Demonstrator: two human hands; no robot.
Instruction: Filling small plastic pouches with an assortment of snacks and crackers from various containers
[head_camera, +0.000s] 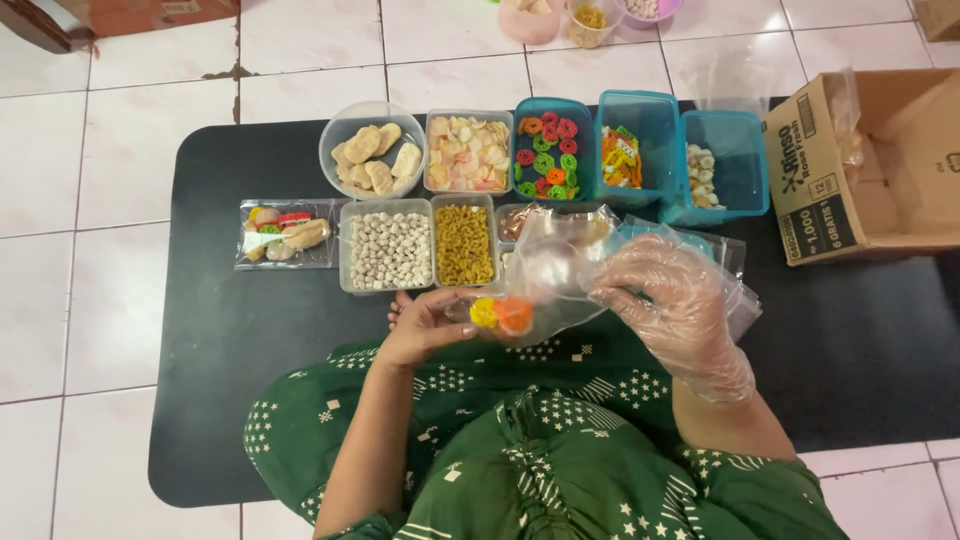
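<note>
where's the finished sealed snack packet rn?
Head view, left side of the black mat: the sealed snack packet lies flat just left of the tub of white pellets, below the round bowl of crackers.

The person wears a dark green garment printed with small white stars, squares and striped bands, draped in folds over the lap. The left hand (425, 325) is bare, and the forearm above it is uncovered. The right hand (670, 300) wears a loose, crinkled, clear plastic glove that ends at the wrist.
</note>
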